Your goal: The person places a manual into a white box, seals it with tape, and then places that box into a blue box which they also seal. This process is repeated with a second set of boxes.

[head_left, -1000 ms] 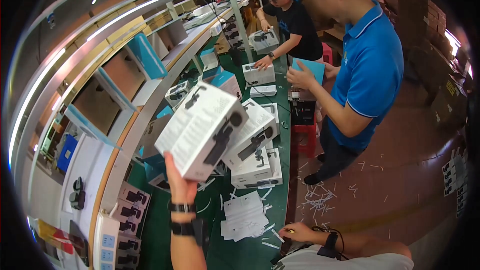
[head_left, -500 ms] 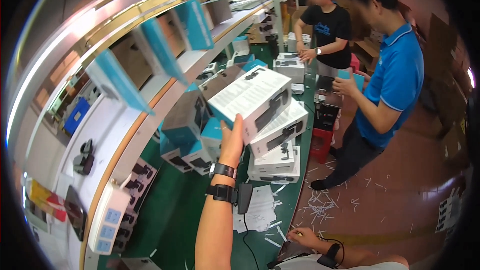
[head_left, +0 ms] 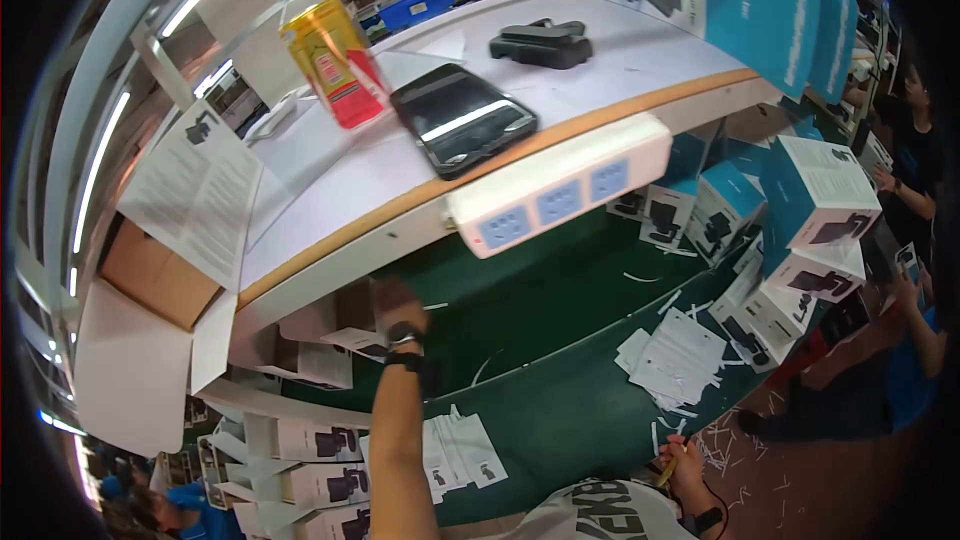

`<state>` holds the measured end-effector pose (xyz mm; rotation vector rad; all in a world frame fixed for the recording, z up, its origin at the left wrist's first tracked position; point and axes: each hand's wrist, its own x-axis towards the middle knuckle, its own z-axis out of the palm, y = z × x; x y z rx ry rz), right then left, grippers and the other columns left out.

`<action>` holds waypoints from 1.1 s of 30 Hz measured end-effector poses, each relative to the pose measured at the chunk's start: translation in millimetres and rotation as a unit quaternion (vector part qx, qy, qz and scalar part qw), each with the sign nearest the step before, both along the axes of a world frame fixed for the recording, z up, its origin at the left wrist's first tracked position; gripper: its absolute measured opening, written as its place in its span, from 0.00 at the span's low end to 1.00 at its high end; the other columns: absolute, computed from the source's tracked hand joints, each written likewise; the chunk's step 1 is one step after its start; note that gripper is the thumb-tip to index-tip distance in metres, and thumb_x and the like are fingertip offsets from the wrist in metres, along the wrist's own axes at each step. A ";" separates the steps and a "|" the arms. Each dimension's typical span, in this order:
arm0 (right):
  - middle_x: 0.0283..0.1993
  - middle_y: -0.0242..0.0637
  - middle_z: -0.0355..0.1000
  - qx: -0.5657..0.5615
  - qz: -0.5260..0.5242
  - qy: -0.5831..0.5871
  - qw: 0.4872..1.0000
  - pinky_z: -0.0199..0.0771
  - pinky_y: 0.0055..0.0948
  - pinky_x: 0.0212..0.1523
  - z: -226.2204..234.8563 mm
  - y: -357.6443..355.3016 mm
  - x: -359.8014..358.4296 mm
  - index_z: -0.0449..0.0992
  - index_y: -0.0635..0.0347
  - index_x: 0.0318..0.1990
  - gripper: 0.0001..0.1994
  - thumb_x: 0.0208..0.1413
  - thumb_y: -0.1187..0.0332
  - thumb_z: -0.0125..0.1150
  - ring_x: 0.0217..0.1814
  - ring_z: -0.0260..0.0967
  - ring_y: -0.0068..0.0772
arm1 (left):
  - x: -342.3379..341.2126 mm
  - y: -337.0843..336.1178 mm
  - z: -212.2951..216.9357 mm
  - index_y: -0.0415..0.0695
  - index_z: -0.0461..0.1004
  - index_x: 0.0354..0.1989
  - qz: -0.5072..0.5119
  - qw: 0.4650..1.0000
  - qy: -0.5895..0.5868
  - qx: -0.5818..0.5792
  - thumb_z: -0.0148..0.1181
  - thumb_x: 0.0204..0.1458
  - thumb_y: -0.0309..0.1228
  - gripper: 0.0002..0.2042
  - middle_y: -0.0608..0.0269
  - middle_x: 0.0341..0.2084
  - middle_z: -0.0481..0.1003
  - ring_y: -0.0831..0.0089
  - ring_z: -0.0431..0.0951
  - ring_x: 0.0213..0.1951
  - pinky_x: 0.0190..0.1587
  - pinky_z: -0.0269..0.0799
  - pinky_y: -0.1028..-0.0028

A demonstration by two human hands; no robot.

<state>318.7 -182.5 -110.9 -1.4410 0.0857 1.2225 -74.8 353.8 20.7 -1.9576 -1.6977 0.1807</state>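
My left hand (head_left: 397, 306) reaches in under the shelf, next to a white box (head_left: 350, 328) with a printed product picture. Motion smears its fingers, so I cannot see whether they touch the box. At the table's near right edge, my right hand (head_left: 684, 468) is closed around a slim yellow tool (head_left: 668, 470); its exact kind is unclear. Stacked white and blue product boxes (head_left: 820, 195) stand on the right of the green table (head_left: 560, 360). White paper sheets (head_left: 676, 358) lie in front of them among paper strips.
A white power strip (head_left: 560, 185) is fixed along the shelf edge. The shelf carries a phone (head_left: 462, 118), a yellow-and-red bottle (head_left: 335, 60), a black device (head_left: 541, 43) and an open box (head_left: 165, 275). Flat white sheets (head_left: 462, 450) lie nearby. Two people (head_left: 910, 360) stand at the far right.
My view has swung left. My left hand has let go of the white-and-blue box on the stack and moved left, under the shelf. My right hand stays near the table edge with the tool.
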 end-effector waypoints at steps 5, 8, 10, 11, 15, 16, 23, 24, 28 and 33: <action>0.36 0.38 0.79 -0.017 0.033 -0.009 0.999 0.74 0.26 0.34 13.5 27.2 -12.7 0.75 0.60 0.51 0.08 0.69 0.72 0.55 0.31 0.73 0.28 | -81.2 5.1 -17.0 0.45 0.80 0.41 0.126 0.979 -0.149 0.061 0.55 0.56 0.31 0.09 0.52 0.42 0.79 0.56 0.81 0.46 0.47 0.76 0.58; 0.37 0.36 0.79 0.023 0.100 -0.059 0.993 0.72 0.26 0.34 18.1 46.4 -22.9 0.76 0.60 0.50 0.08 0.68 0.70 0.56 0.31 0.72 0.26 | -71.5 -22.3 -9.9 0.44 0.79 0.41 0.129 0.981 -0.145 -0.009 0.55 0.54 0.30 0.09 0.54 0.42 0.79 0.58 0.81 0.44 0.43 0.77 0.61; 0.38 0.35 0.79 0.041 0.151 -0.092 0.983 0.72 0.24 0.34 33.0 70.6 -34.2 0.76 0.61 0.51 0.08 0.67 0.71 0.57 0.32 0.72 0.24 | -56.6 -45.4 -1.7 0.44 0.79 0.39 0.054 0.993 -0.101 -0.015 0.57 0.52 0.28 0.08 0.56 0.42 0.80 0.59 0.83 0.40 0.38 0.79 0.63; 0.39 0.33 0.80 0.057 0.191 -0.123 0.972 0.71 0.23 0.34 41.4 81.5 -40.0 0.76 0.61 0.52 0.09 0.66 0.72 0.58 0.32 0.71 0.21 | -44.5 -60.8 7.2 0.44 0.79 0.39 0.052 0.993 -0.103 -0.019 0.57 0.52 0.28 0.08 0.56 0.42 0.80 0.59 0.83 0.40 0.38 0.79 0.63; 0.44 0.30 0.77 0.196 0.286 -0.291 0.892 0.66 0.20 0.37 87.5 131.1 -58.9 0.76 0.61 0.56 0.21 0.54 0.72 0.73 0.31 0.64 0.19 | 8.8 -170.0 48.5 0.42 0.78 0.36 -0.140 0.963 -0.231 -0.018 0.59 0.48 0.22 0.07 0.54 0.50 0.79 0.56 0.83 0.44 0.42 0.79 0.59; 0.49 0.30 0.74 0.220 0.309 -0.335 0.863 0.65 0.20 0.40 100.2 144.4 -63.7 0.73 0.61 0.59 0.25 0.53 0.72 0.74 0.36 0.63 0.19 | 20.4 -199.0 48.6 0.42 0.77 0.38 -0.192 0.947 -0.257 -0.004 0.60 0.49 0.25 0.08 0.54 0.49 0.80 0.56 0.83 0.39 0.40 0.79 0.59; 0.59 0.37 0.69 0.257 0.185 -0.575 0.755 0.68 0.28 0.51 121.4 175.1 -90.7 0.64 0.64 0.69 0.34 0.54 0.72 0.69 0.50 0.64 0.26 | 90.2 -333.4 34.3 0.40 0.77 0.39 -0.375 0.880 -0.281 -0.082 0.59 0.53 0.26 0.07 0.58 0.51 0.81 0.61 0.85 0.44 0.44 0.80 0.65; 0.57 0.40 0.70 0.252 0.174 -0.544 0.781 0.70 0.29 0.49 90.8 162.6 -73.3 0.66 0.64 0.67 0.31 0.54 0.73 0.68 0.50 0.68 0.29 | 87.9 -341.8 45.4 0.40 0.77 0.39 -0.372 0.880 -0.284 -0.085 0.59 0.53 0.26 0.07 0.58 0.51 0.81 0.61 0.85 0.44 0.44 0.80 0.65; 0.52 0.40 0.73 0.135 0.185 -0.339 0.913 0.73 0.30 0.50 98.3 142.3 -57.3 0.70 0.66 0.62 0.24 0.57 0.75 0.63 0.50 0.72 0.32 | 45.4 -366.5 78.0 0.44 0.80 0.37 -0.290 0.719 -0.589 -0.227 0.64 0.58 0.29 0.04 0.57 0.34 0.83 0.58 0.85 0.36 0.38 0.81 0.63; 0.56 0.39 0.74 0.085 0.207 -0.225 0.948 0.71 0.31 0.60 100.2 131.5 -71.1 0.70 0.68 0.64 0.24 0.59 0.75 0.63 0.56 0.73 0.32 | -122.9 -335.4 -50.7 0.39 0.81 0.45 0.112 0.911 -0.394 -0.045 0.62 0.60 0.41 0.17 0.43 0.42 0.82 0.45 0.82 0.43 0.46 0.78 0.55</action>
